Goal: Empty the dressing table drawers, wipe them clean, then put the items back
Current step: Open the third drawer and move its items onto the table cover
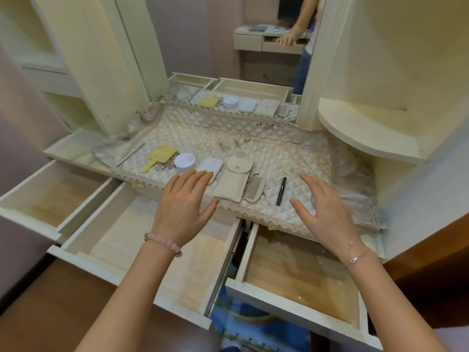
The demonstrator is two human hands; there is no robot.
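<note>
Hovering spread and empty: left hand point(184, 201), right hand point(323, 209).

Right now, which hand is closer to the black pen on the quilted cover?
Right. The right hand hovers open just to the right of the black pen. The left hand is farther off to the pen's left, beyond the beige pouch and comb.

— How is the light looking?
— Soft, warm and even, seeming to fall from above; the quilted worktop point(253, 138) is showing only faint shadows, and no hard glare is showing anywhere.
— And the sharpness?
— The left hand point(184, 207) and right hand point(322, 214) are reading slightly soft. The wide lens is bending the cabinet walls point(83, 59) outward, and the edges are smearing.
</note>
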